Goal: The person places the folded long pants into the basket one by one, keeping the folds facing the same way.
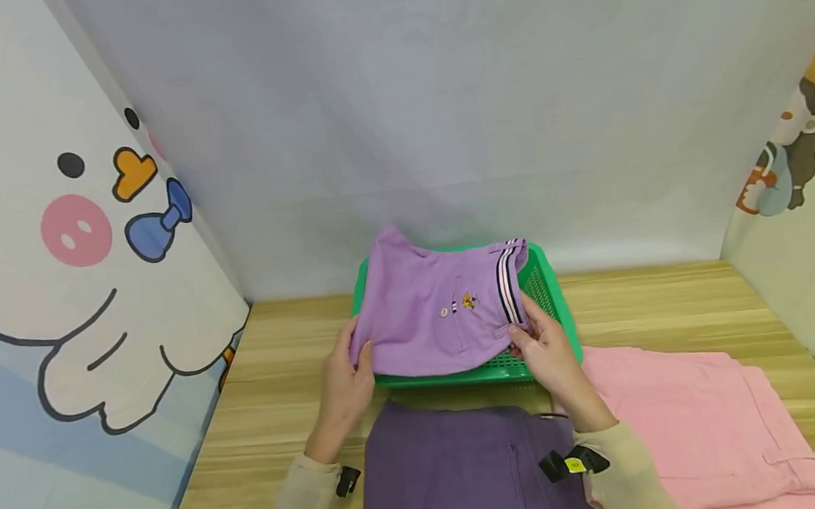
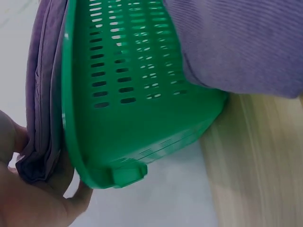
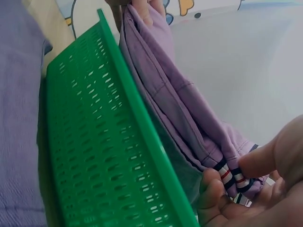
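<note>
A pair of folded lilac pants point(image 1: 418, 308) with a navy, white and red striped waistband and a small embroidered figure lies over the mouth of a green perforated basket point(image 1: 561, 315). My left hand point(image 1: 345, 375) grips its left end, thumb on top, at the basket's front left corner. Pinching the waistband's near corner is my right hand point(image 1: 550, 351), with the thumb over the stripes. From the side, in the right wrist view, the layered folds of the lilac pants point(image 3: 165, 94) show along the basket rim point(image 3: 137, 113).
Folded dark purple pants point(image 1: 456, 469) lie in front of the basket, under the right wrist. Folded pink pants point(image 1: 698, 423) lie to the right on the wooden table point(image 1: 655, 301). A pale curtain point(image 1: 441, 112) hangs behind, with a cartoon-printed panel point(image 1: 81, 305) at left.
</note>
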The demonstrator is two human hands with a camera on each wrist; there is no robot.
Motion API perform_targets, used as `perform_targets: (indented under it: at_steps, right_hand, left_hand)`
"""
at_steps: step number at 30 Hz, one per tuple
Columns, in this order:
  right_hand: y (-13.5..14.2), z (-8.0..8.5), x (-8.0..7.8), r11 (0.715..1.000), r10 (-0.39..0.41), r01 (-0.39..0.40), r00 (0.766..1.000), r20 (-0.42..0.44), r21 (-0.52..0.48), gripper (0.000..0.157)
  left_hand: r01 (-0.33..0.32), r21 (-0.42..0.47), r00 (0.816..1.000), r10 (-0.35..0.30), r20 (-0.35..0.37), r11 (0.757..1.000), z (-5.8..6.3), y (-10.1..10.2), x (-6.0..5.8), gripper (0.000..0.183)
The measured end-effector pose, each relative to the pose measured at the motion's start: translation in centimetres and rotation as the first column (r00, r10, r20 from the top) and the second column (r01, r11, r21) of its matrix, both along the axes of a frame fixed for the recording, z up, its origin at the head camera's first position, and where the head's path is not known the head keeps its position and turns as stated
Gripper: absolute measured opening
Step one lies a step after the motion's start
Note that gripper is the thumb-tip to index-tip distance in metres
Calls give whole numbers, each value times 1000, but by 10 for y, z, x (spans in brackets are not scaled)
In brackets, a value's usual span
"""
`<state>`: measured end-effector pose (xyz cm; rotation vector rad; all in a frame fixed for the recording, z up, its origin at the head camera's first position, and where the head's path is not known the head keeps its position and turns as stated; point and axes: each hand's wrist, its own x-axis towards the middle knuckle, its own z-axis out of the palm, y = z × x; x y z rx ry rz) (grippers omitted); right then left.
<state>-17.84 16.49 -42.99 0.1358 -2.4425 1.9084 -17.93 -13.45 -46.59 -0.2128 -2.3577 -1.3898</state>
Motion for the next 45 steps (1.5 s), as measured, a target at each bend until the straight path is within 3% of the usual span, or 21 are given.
perform_targets:
  at_steps: [8, 13, 17, 21, 25, 32, 39, 43, 45]
  right_hand:
    - [8, -9, -8, 998, -22, 20, 999, 41, 66, 64]
    - [10, -13, -9, 996, -34, 29, 998, 54, 90, 64]
    - [10, -14, -10, 991, -39, 33, 998, 41, 133, 64]
    - [8, -14, -9, 978, -56, 49, 998, 27, 205, 63]
    - [6, -14, -9, 955, -89, 77, 996, 28, 288, 65]
    - [1, -13, -11, 906, -130, 95, 990, 58, 413, 63]
    - [-4, -11, -13, 855, -179, 121, 982, 68, 505, 65]
    - [-7, -13, -14, 818, -204, 154, 979, 30, 554, 66]
    - [-8, -16, -13, 787, -220, 195, 975, -30, 586, 69]
  left_hand:
    - [37, -40, 998, -39, -53, 999, -11, 5, -7, 43]
    - [13, -50, 999, -14, -31, 999, -16, 4, -6, 44]
    - [-30, -123, 999, 26, -32, 992, -19, 3, -4, 46]
    - [-45, -254, 998, 33, -52, 966, -21, 2, -4, 46]
    - [-44, -359, 998, 27, -54, 932, -20, 3, -4, 47]
    - [-66, -408, 998, 57, -35, 910, -18, 5, -4, 51]
    - [-63, -506, 993, 1, -121, 860, -19, 6, -6, 34]
    - [-82, -525, 984, -15, -177, 847, -21, 7, -7, 30]
    - [-92, -532, 980, -18, -198, 842, -22, 7, -7, 29]
